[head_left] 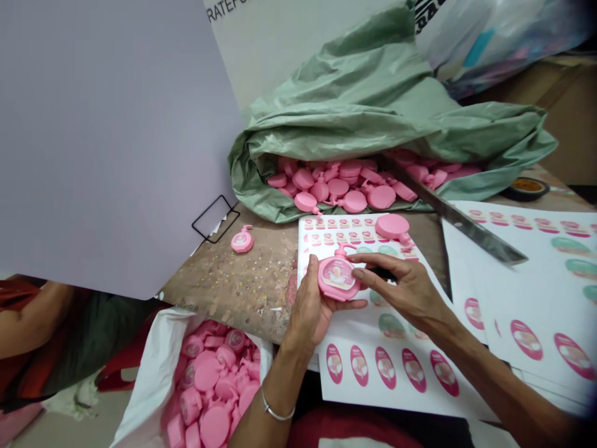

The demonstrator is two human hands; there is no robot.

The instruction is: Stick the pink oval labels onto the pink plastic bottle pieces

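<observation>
The left hand (313,306) has its grip around the edge of a pink plastic piece shaped like a flat, round pump bottle (339,287), held above a white paper sheet of printed stickers (354,330). Its face carries a glossy picture label (336,272). The right hand (413,287) touches the piece's 3 o'clock side with its fingertips; I cannot tell how firm that grip is, and a small dark object (385,274) by its fingers is mostly hidden.

From the held piece, at 12 o'clock, a crinkled green plastic bag (354,124) gapes over similar pink pieces (353,201), those deeper in lost in shadow. At 2 o'clock a flat, scuffed metal strip (459,214) runs out of the bag's mouth, its far end covered. At 8 o'clock a white sack (153,373), cut off below, holds more pieces. At 10 o'clock a smooth lavender panel (116,124) blocks much of the view above the rough, speckled brown surface (209,267).
</observation>
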